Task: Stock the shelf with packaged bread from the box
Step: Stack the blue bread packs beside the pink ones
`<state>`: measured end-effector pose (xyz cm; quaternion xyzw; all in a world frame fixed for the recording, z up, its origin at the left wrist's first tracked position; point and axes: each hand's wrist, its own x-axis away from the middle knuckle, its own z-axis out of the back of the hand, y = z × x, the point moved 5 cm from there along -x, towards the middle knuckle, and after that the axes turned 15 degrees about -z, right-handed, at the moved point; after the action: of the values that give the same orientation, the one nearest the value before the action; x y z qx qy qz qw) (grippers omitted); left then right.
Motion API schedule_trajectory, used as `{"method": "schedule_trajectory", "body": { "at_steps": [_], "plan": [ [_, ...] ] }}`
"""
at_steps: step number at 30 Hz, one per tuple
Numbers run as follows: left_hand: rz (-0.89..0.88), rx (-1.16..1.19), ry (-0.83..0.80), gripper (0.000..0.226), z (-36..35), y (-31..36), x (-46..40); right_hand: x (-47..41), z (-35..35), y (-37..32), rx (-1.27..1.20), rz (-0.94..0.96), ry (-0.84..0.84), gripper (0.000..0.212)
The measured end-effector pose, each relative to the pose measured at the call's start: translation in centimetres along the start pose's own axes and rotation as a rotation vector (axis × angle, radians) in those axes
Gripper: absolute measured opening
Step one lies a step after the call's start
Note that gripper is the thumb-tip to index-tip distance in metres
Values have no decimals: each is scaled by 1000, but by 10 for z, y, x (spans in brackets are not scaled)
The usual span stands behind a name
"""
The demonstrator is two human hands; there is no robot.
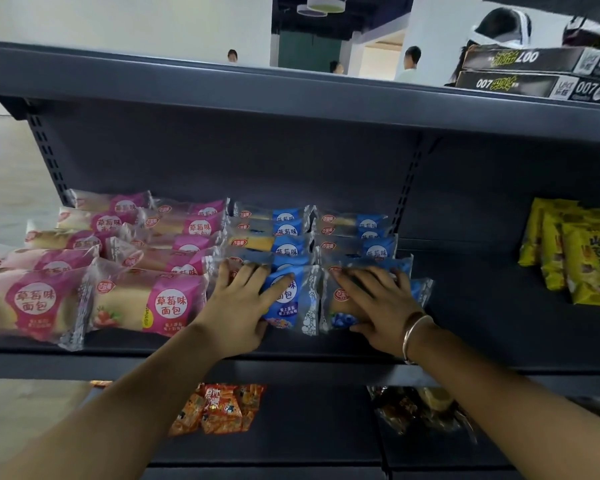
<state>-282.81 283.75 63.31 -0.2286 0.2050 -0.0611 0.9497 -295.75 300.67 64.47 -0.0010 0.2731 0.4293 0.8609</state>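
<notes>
two hands flat on two front blue bread packs, dark shelf

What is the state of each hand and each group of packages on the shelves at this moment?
left hand: flat on front blue bread pack
right hand: flat on second blue bread pack
pink bread packs: lying in rows, sealed
yellow packs: leaning upright
orange snack bags: piled on lower shelf
black boxes: stacked on top shelf
</notes>
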Motion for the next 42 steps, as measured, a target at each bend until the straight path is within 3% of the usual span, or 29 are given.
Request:
{"method": "schedule_trajectory", "body": {
  "at_steps": [19,30,33,36,42],
  "plan": [
    [5,-4,-11,106,7,10,5,17,0,5,129,-81,-9,124],
    [-4,4,40,105,24,15,13,27,14,-3,139,-51,97,128],
    [-7,19,33,102,29,17,20,31,19,-8,101,-25,149,118],
    [-16,47,10,93,30,22,34,37,26,-18,-15,14,215,86],
    [-2,115,92,50,49,33,79,56,40,-58,-178,120,310,43]
  ]
}}
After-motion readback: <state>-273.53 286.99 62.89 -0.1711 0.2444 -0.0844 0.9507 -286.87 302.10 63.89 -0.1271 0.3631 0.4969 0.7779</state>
